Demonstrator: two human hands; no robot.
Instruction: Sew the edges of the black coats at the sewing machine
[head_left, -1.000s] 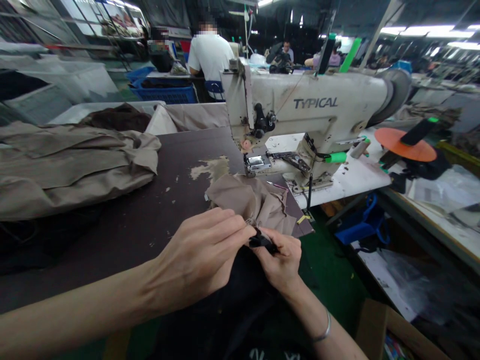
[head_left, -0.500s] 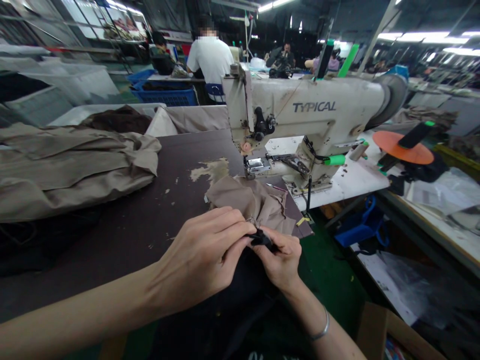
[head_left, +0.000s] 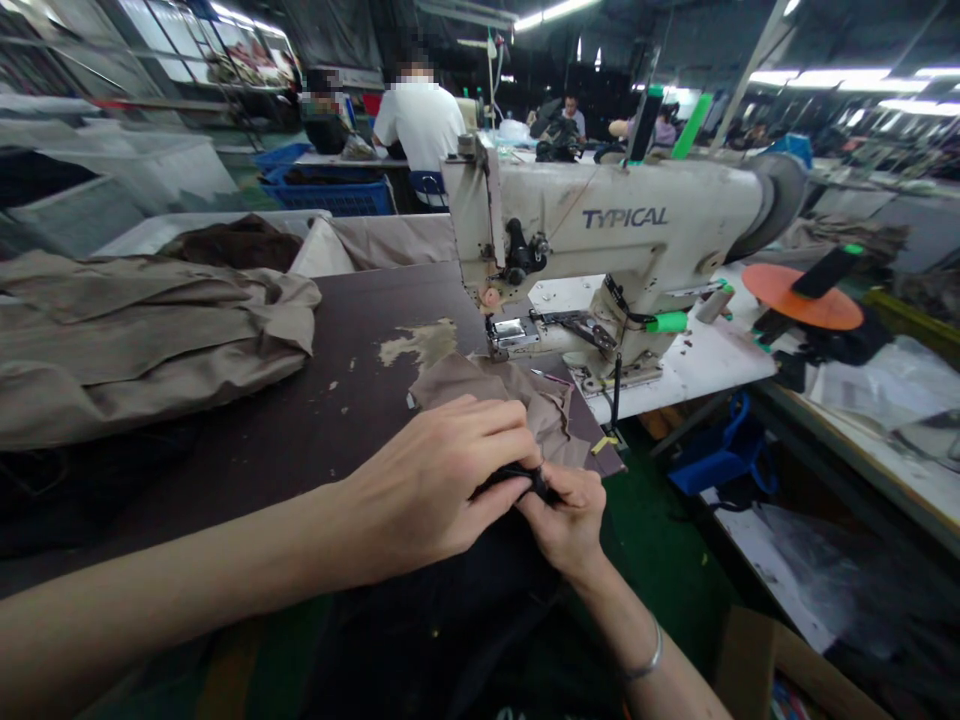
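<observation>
Both of my hands meet at a folded edge of black fabric (head_left: pixel 517 477) just in front of the table's near edge. My left hand (head_left: pixel 457 475) pinches the fold between thumb and fingers, its back toward me. Right beside it, my right hand (head_left: pixel 566 510) grips the same fabric; a silver bangle (head_left: pixel 651 655) circles that wrist. The rest of the dark cloth hangs down below the hands. Behind them, a crumpled beige cloth piece (head_left: pixel 480 380) lies on the brown tabletop (head_left: pixel 375 300), partly covered by my left hand.
A white sewing machine (head_left: pixel 622 205) stands beyond my hands, its narrow arm (head_left: pixel 517 338) reaching left over the table. A pile of beige fabric (head_left: pixel 150 340) lies at left. An orange disc with a thread cone (head_left: pixel 799 295) sits at right. Co-workers (head_left: pixel 420 120) sit behind.
My left hand has shifted right, closer to my right hand, and its fingers now fold over the black fabric. My right hand stays nearly in place.
</observation>
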